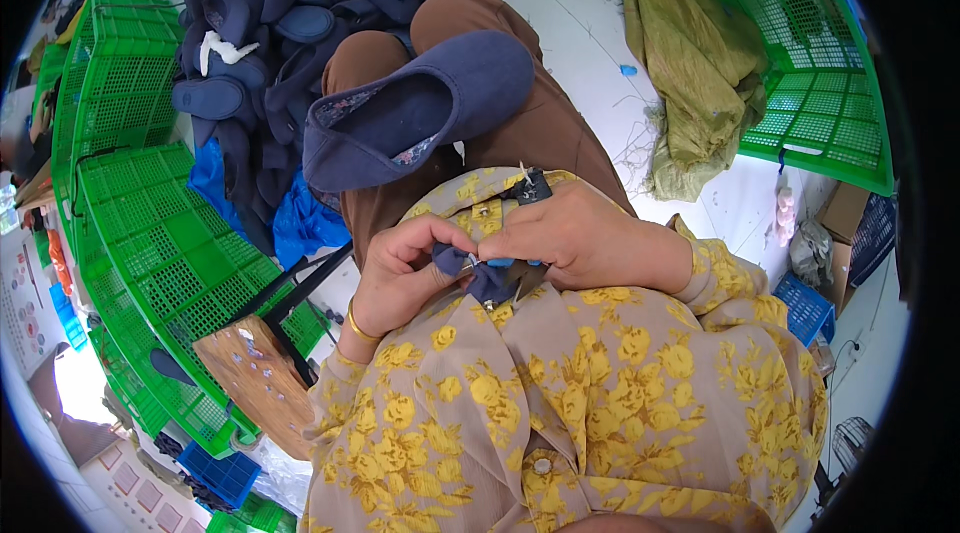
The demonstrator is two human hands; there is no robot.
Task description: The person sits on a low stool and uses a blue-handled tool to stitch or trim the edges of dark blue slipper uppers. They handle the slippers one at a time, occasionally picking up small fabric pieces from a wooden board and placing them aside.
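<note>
My left hand is closed, its thumb and forefinger pinching a small bunched piece of dark blue fabric in front of my chest. My right hand meets it there, fingers curled at the same fabric. A thin light-coloured line crosses between the fingertips; whether it is thread or a needle I cannot make out. Something bright blue shows under the right fingers. By the right knuckles sits a small black piece with whitish bits on it. A dark blue slip-on shoe with a patterned lining rests across my knees, its opening facing up.
A large heap of dark blue shoes lies beyond my knees on blue sheeting. Green crates line the left, beside a wooden stool. An olive sack leans against a green crate at far right.
</note>
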